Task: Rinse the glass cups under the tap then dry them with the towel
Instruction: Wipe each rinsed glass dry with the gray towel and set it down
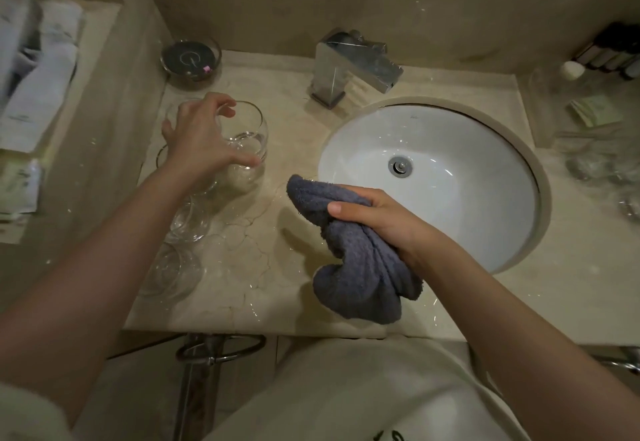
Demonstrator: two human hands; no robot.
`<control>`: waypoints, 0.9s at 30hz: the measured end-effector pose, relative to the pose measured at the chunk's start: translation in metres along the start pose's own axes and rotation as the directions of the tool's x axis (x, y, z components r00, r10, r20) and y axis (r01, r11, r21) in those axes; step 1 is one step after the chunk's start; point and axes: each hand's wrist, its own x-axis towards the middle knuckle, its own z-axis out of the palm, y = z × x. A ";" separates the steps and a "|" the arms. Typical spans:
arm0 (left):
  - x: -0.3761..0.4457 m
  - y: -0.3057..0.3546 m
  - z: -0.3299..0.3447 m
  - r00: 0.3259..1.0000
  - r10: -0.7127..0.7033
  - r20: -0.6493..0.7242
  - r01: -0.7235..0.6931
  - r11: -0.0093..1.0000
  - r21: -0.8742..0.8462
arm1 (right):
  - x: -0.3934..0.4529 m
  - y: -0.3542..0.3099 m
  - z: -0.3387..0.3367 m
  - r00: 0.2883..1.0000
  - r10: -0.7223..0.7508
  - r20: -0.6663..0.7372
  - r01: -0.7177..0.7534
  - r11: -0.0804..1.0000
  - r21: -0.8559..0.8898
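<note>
Your right hand (377, 218) grips the bunched grey towel (360, 267) just left of the sink (485, 232). Further left on the surface (263, 267) stand clear glass cups (187, 218). Beyond them, your left hand (201, 142) curls its fingers around another glass (247, 142), left of the tap (353, 66).
</note>
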 end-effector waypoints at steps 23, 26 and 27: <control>0.031 -0.013 0.017 0.997 -0.071 0.004 0.069 0.976 0.208 | 0.024 0.010 0.002 0.993 0.062 -0.104 -0.050 0.993 0.110; 0.031 -0.013 0.020 0.997 -0.077 -0.010 0.077 0.971 0.227 | 0.026 0.010 0.000 0.991 0.071 -0.110 -0.059 0.992 0.111; 0.031 -0.013 0.020 0.997 -0.078 -0.014 0.080 0.969 0.236 | 0.026 0.011 0.000 0.991 0.073 -0.112 -0.061 0.992 0.112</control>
